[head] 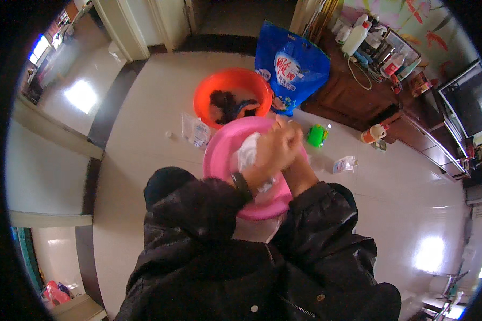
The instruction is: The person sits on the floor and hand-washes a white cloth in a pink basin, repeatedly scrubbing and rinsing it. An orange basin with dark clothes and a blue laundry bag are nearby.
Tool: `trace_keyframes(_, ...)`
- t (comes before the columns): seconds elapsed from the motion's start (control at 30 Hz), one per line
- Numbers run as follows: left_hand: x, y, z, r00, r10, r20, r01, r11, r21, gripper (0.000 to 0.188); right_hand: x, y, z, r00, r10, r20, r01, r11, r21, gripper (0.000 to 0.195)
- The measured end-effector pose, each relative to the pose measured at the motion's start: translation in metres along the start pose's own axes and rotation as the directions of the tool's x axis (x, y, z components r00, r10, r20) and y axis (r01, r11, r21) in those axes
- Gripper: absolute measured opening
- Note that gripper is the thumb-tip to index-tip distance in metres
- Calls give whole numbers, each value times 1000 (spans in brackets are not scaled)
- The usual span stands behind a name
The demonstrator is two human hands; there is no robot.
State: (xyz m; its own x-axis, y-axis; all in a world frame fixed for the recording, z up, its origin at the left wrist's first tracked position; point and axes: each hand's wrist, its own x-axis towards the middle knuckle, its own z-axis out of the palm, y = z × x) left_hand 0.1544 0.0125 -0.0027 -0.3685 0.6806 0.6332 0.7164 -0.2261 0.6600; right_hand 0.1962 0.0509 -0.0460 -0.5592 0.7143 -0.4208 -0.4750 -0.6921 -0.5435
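A pink plastic basin (217, 156) stands on the floor before me, with white cloth (247, 152) in it. My left hand (271, 148), a dark band on its wrist, is over the basin, blurred and bent at the fingers. My right hand (299, 164) meets it above the basin's right side, largely hidden behind it. Whether either hand grips anything cannot be told. Beyond the pink basin, close against it, an orange-red basin (202, 94) holds dark cloth (225, 104) in water.
A blue detergent bag (305, 60) stands behind the basins. A clear plastic bag (194, 130) lies at their left. Right of them are a green object (317, 135), a clear pouch (344, 165) and an orange-and-white bottle (372, 134). A wooden cabinet (345, 96) borders the right.
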Motion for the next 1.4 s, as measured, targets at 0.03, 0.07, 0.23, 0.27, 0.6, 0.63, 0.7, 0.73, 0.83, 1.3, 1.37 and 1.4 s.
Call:
trace_keyframes(0.03,6,-6,0,991,-131,-25,128,988,-87,25,1,-1,-1,1000,-14,5,14,1000,-21,38)
trace_keyframes(0.07,13,-16,0,951,-303,67,298,952,70,32,2,-2,-2,998,-3,-59,1,1000,-26,39)
trace_keyframes(0.23,8,-2,1,973,-215,82,205,972,118,28,-7,0,-4,973,-159,168,140,983,117,35)
trace_keyframes(0.27,3,7,0,983,-65,173,47,993,107,29,-13,2,-3,887,-353,297,274,921,278,35)
trace_keyframes(0.6,11,13,-11,961,-228,156,207,968,142,34,0,-1,-9,733,-496,466,541,840,43,35)
trace_keyframes(0.63,6,15,-10,971,-187,151,167,977,136,34,1,3,-15,659,-540,523,378,839,392,33)
trace_keyframes(0.7,11,-3,-7,947,-310,84,296,944,146,34,10,4,-20,714,-81,696,-53,984,170,37)
trace_keyframes(0.73,17,-15,-6,879,-474,55,442,853,278,36,12,7,-22,945,-5,326,38,995,-95,37)
trace_keyframes(0.83,10,-15,0,839,-544,29,534,832,152,39,15,7,-20,956,-11,292,14,1000,-11,43)
trace_keyframes(1.3,2,22,-2,984,-96,153,85,994,73,27,2,15,-10,746,-470,473,194,832,520,40)
trace_keyframes(1.37,4,-5,1,982,-188,17,187,981,45,27,-5,-1,-4,976,-109,190,114,993,-15,42)
trace_keyframes(1.4,11,-26,-1,926,-376,-45,378,923,76,25,-10,-10,0,999,-40,-5,37,963,-267,43)
